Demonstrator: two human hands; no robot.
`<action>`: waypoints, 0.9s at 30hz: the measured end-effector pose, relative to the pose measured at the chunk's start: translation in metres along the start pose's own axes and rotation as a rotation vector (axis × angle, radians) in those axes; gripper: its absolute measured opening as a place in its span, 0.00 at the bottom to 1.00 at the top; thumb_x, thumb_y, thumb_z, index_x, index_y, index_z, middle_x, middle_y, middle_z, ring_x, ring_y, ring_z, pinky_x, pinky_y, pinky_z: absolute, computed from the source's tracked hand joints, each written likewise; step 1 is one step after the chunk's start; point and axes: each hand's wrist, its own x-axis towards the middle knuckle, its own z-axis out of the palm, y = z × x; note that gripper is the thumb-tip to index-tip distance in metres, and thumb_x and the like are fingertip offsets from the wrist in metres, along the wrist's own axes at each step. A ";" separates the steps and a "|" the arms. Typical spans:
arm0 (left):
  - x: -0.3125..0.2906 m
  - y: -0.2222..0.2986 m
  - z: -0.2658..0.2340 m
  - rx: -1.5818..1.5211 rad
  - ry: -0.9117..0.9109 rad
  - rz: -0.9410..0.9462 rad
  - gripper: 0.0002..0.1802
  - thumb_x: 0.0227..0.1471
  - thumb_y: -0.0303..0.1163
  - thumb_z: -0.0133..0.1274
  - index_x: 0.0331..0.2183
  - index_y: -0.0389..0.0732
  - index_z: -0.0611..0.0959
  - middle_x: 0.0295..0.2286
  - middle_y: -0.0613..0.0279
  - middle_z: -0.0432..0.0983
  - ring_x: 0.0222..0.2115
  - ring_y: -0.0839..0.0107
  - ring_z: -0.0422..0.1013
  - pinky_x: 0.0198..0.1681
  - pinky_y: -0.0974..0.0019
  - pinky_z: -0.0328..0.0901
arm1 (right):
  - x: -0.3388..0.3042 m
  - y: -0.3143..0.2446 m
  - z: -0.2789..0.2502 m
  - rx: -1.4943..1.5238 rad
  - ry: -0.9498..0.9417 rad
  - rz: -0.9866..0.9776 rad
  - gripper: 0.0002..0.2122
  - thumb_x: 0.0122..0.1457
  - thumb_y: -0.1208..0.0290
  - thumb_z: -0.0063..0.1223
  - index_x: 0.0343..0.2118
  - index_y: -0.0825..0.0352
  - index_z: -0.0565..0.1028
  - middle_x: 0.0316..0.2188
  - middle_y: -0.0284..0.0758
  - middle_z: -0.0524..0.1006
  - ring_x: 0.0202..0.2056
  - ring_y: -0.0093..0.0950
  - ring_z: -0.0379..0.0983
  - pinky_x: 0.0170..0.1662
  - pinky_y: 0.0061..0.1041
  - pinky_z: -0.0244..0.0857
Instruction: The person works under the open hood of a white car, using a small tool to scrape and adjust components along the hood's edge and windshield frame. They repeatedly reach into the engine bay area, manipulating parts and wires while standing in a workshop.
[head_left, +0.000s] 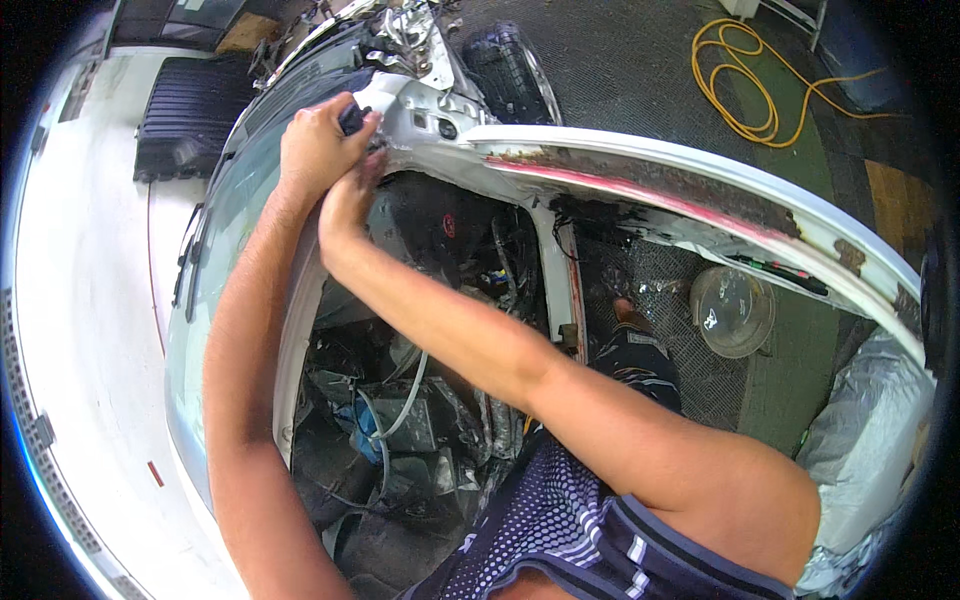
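The left hand (318, 150) is wrapped around a small dark tool (352, 118). Its fingers (340, 140) are curled tight on the tool, so only the dark top pokes out above the knuckles. The tool sits right at the corner of the white car frame (640, 160), where the rusty strip (650, 180) begins. The right hand (348, 205) is just under the left hand, touching it. Its fingers reach up to the same corner and look bunched together, but I cannot tell if they pinch anything. Below the hands is the open car inside, full of wires (400, 420). A yellow cord (745, 85) lies on the floor far away, and a round clear lid (732, 310) lies near the foot.
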 end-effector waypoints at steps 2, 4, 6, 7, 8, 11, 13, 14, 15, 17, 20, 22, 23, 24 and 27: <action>-0.005 -0.006 0.001 -0.045 0.017 -0.063 0.22 0.51 0.50 0.61 0.31 0.38 0.84 0.23 0.45 0.79 0.25 0.51 0.78 0.32 0.56 0.70 | 0.011 -0.007 -0.008 -0.130 0.007 0.102 0.38 0.69 0.43 0.22 0.69 0.74 0.42 0.71 0.52 0.40 0.73 0.43 0.33 0.71 0.46 0.28; 0.026 0.014 -0.013 -0.292 0.026 -0.083 0.24 0.51 0.53 0.61 0.32 0.37 0.85 0.26 0.47 0.82 0.28 0.54 0.79 0.35 0.58 0.71 | 0.094 -0.022 -0.009 -0.008 0.350 0.183 0.39 0.69 0.43 0.25 0.69 0.76 0.42 0.71 0.52 0.38 0.73 0.43 0.32 0.72 0.44 0.24; 0.014 -0.002 -0.005 -0.338 0.066 -0.082 0.24 0.51 0.52 0.62 0.32 0.37 0.85 0.25 0.52 0.82 0.25 0.62 0.78 0.34 0.61 0.70 | 0.100 -0.021 -0.024 -0.039 0.339 0.439 0.39 0.69 0.44 0.25 0.68 0.78 0.42 0.71 0.53 0.38 0.72 0.43 0.33 0.72 0.44 0.23; 0.016 -0.007 -0.004 -0.361 0.045 -0.099 0.24 0.51 0.51 0.63 0.32 0.37 0.86 0.25 0.53 0.82 0.25 0.65 0.78 0.33 0.62 0.70 | 0.096 -0.021 -0.020 0.039 0.327 0.362 0.39 0.69 0.44 0.24 0.68 0.78 0.41 0.71 0.54 0.37 0.72 0.43 0.32 0.72 0.43 0.22; 0.019 -0.013 -0.004 -0.384 0.025 -0.115 0.23 0.51 0.51 0.63 0.32 0.37 0.86 0.25 0.55 0.83 0.25 0.68 0.77 0.33 0.64 0.70 | 0.073 -0.011 -0.010 -0.003 0.242 0.188 0.39 0.69 0.44 0.24 0.69 0.77 0.40 0.71 0.53 0.36 0.73 0.43 0.31 0.72 0.44 0.22; 0.011 -0.019 0.001 -0.504 -0.007 -0.209 0.21 0.52 0.48 0.63 0.30 0.36 0.86 0.23 0.63 0.79 0.25 0.77 0.71 0.32 0.70 0.66 | 0.026 -0.006 -0.003 -0.190 0.054 0.148 0.39 0.69 0.43 0.22 0.69 0.75 0.38 0.72 0.52 0.35 0.73 0.42 0.29 0.71 0.47 0.23; 0.023 -0.004 -0.004 -0.493 0.023 -0.181 0.21 0.52 0.47 0.63 0.30 0.36 0.86 0.23 0.64 0.79 0.24 0.78 0.70 0.32 0.70 0.65 | 0.085 -0.020 -0.010 -0.046 0.276 0.294 0.39 0.69 0.43 0.21 0.70 0.72 0.39 0.72 0.50 0.35 0.73 0.42 0.30 0.71 0.48 0.27; 0.028 -0.002 -0.007 -0.453 0.047 -0.155 0.22 0.51 0.48 0.63 0.31 0.35 0.86 0.24 0.60 0.82 0.25 0.75 0.74 0.35 0.67 0.68 | 0.107 -0.025 -0.016 0.065 0.366 0.398 0.39 0.69 0.43 0.22 0.70 0.72 0.39 0.72 0.49 0.35 0.73 0.42 0.30 0.71 0.49 0.29; 0.013 -0.016 0.000 -0.445 0.042 -0.192 0.21 0.51 0.48 0.63 0.30 0.36 0.86 0.23 0.63 0.81 0.24 0.78 0.72 0.34 0.69 0.67 | 0.096 -0.025 -0.028 0.139 0.317 0.504 0.38 0.69 0.43 0.22 0.70 0.71 0.39 0.72 0.48 0.36 0.73 0.42 0.30 0.70 0.52 0.32; 0.014 -0.018 -0.001 -0.484 -0.002 -0.273 0.21 0.51 0.48 0.63 0.29 0.37 0.86 0.23 0.65 0.80 0.24 0.79 0.72 0.32 0.70 0.66 | 0.064 -0.015 -0.019 -0.115 0.168 0.348 0.39 0.68 0.43 0.22 0.70 0.71 0.39 0.72 0.48 0.35 0.73 0.41 0.30 0.70 0.52 0.32; 0.018 -0.020 0.002 -0.665 0.000 -0.308 0.21 0.50 0.49 0.64 0.29 0.38 0.87 0.22 0.66 0.80 0.23 0.80 0.70 0.29 0.71 0.65 | 0.038 -0.007 -0.010 -0.270 0.044 0.200 0.39 0.68 0.42 0.23 0.70 0.70 0.39 0.73 0.47 0.34 0.73 0.40 0.29 0.70 0.50 0.27; 0.013 -0.018 -0.002 -0.579 -0.015 -0.321 0.22 0.49 0.49 0.64 0.29 0.37 0.86 0.22 0.67 0.79 0.22 0.80 0.69 0.28 0.72 0.64 | 0.060 -0.013 -0.015 -0.103 0.164 0.311 0.41 0.67 0.41 0.24 0.69 0.73 0.34 0.72 0.47 0.29 0.73 0.39 0.22 0.71 0.46 0.20; 0.023 -0.005 -0.004 -0.589 -0.012 -0.298 0.22 0.49 0.49 0.64 0.29 0.37 0.86 0.22 0.68 0.78 0.22 0.80 0.69 0.29 0.73 0.64 | 0.090 -0.020 -0.020 -0.098 0.267 0.374 0.41 0.68 0.42 0.24 0.69 0.74 0.35 0.72 0.49 0.30 0.73 0.38 0.23 0.72 0.43 0.20; 0.021 -0.005 -0.004 -0.590 -0.010 -0.308 0.22 0.49 0.49 0.64 0.29 0.37 0.86 0.22 0.68 0.78 0.22 0.80 0.69 0.29 0.73 0.64 | 0.092 -0.019 -0.024 -0.112 0.288 0.383 0.40 0.69 0.43 0.23 0.69 0.74 0.36 0.72 0.50 0.30 0.73 0.39 0.24 0.72 0.42 0.21; 0.025 -0.011 -0.001 -0.614 -0.017 -0.309 0.21 0.49 0.48 0.64 0.30 0.37 0.86 0.23 0.68 0.79 0.23 0.80 0.69 0.29 0.72 0.64 | 0.054 0.002 -0.016 -0.267 0.182 0.009 0.37 0.70 0.47 0.26 0.69 0.75 0.38 0.71 0.54 0.34 0.73 0.45 0.29 0.71 0.49 0.25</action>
